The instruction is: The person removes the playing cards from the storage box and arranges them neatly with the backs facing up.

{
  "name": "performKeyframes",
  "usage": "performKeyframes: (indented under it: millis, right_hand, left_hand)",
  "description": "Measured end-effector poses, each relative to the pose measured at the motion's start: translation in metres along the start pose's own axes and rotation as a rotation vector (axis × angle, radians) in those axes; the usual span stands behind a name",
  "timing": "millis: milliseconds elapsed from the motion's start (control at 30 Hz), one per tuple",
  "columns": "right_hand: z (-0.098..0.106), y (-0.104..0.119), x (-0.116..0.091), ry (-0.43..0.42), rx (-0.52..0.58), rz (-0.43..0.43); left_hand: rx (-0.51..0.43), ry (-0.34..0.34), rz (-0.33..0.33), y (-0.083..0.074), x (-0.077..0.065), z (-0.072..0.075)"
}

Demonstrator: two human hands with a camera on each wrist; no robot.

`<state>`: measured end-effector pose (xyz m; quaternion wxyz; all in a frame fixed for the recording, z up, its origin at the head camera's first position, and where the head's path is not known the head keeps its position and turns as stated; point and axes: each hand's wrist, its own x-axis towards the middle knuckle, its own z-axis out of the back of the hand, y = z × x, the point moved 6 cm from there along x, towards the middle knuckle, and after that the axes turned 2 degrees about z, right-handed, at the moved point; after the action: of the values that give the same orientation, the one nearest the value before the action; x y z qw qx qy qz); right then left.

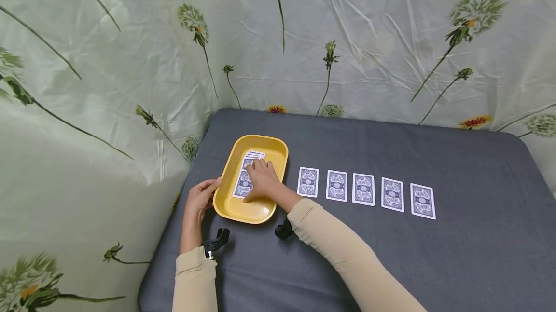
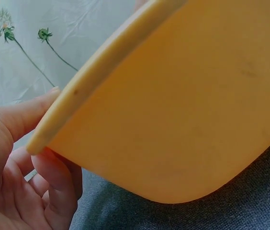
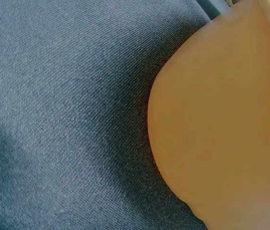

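Note:
The yellow tray stands at the left of the grey surface. My left hand holds its left rim; in the left wrist view, the thumb lies outside the rim and curled fingers sit beneath it. Inside the tray, patterned playing cards lie face down, overlapping, some fanned at the far end. My right hand reaches over them with spread fingers, thumb toward the near end. It covers part of the cards, and no card shows lifted. The right wrist view shows only the tray's outer wall and cloth.
Right of the tray, several face-down playing cards lie in a spaced row on the grey cloth. A pale floral sheet hangs behind and to the left. Black wrist mounts sit below both hands.

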<state>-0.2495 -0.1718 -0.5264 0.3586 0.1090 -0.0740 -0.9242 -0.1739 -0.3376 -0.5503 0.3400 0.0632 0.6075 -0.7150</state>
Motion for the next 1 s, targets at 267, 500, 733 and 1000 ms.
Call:
performKeyframes:
  millis: [267, 500, 733, 1000]
  right_hand:
    - [-0.001, 0.000, -0.001, 0.006, 0.045, 0.017]
    - [0.000, 0.002, -0.001, 0.003, 0.057, 0.053]
    - [0.011, 0.003, -0.006, -0.126, 0.097, 0.103]
    - [0.044, -0.002, -0.025, -0.268, 0.061, 0.147]
  left_hand:
    - [-0.007, 0.000, 0.007, 0.000, 0.000, 0.001]
    - [-0.005, -0.005, 0.014, 0.001, 0.001, 0.001]
    - [0.040, -0.024, 0.009, 0.002, -0.001, 0.001]
    - [0.041, -0.005, -0.018, 0.001, -0.003, -0.001]
